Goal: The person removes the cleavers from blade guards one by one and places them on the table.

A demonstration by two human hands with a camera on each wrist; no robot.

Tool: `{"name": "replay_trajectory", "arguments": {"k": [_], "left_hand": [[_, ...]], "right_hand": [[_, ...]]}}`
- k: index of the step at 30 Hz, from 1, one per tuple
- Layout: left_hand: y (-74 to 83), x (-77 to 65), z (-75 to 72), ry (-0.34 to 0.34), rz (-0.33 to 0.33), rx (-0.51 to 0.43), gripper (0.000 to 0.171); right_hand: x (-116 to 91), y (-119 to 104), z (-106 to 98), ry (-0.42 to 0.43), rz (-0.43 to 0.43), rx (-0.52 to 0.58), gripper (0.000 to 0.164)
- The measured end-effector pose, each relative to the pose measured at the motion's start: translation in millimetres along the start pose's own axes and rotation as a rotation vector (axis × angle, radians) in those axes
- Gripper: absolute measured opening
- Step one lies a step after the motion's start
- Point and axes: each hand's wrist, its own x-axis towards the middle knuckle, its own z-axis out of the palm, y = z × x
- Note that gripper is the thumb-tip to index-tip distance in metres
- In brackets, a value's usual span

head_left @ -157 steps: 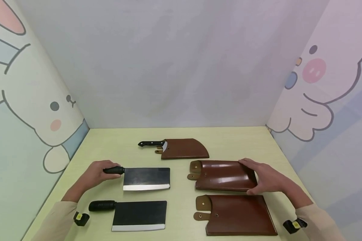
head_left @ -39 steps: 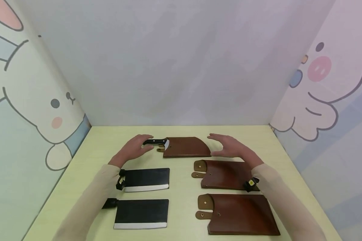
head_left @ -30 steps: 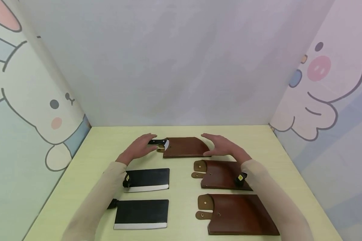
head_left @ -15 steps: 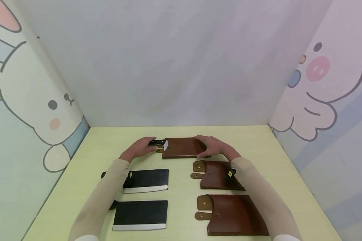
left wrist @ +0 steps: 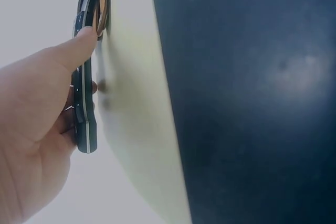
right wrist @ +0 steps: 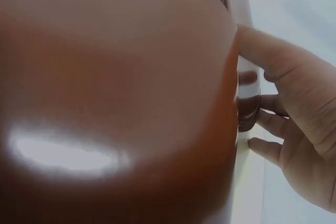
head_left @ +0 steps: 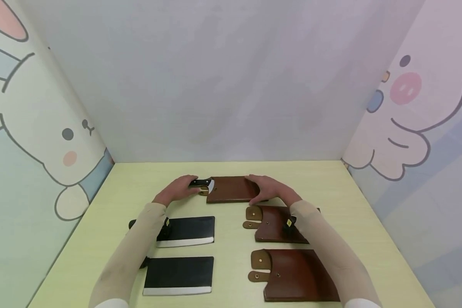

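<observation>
Farthest back on the table lies a knife (head_left: 204,182) with a black riveted handle, its blade mostly inside a brown leather sheath (head_left: 231,189). My left hand (head_left: 179,188) pinches the handle between thumb and fingers, as the left wrist view also shows at the knife handle (left wrist: 84,90). My right hand (head_left: 269,188) grips the rounded right end of that sheath, thumb on the near edge and fingers on the far side. Most of the blade is hidden in the leather.
Two black cleavers, a middle one (head_left: 192,229) and a near one (head_left: 179,273), lie at left, partly under my left sleeve. At right lie a middle sheath (head_left: 271,224) and a near sheath (head_left: 292,273), partly under my right forearm. Walls enclose the table (head_left: 231,239).
Both hands have left the middle cleaver and middle sheath and moved back to the sheathed knife. The right hand has slid left onto the sheath's end; the left has taken hold of the handle.
</observation>
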Motion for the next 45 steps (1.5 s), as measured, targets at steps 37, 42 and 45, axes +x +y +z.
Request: {"name": "replay_trajectory", "arguments": {"k": [37, 42, 45], "left_hand": [[-6.6, -3.8, -11.1, 0.139, 0.104, -0.063, 0.037], [-5.5, -9.1, -19.2, 0.16, 0.116, -0.161, 0.039], [-5.3, -11.4, -21.9, 0.173, 0.103, -0.195, 0.041]], "right_hand": [[-2, 2, -11, 0.057, -0.008, -0.037, 0.111], [-6, 3, -15, 0.095, -0.017, -0.014, 0.113], [-8, 3, -16, 0.12, -0.026, -0.004, 0.113]]}}
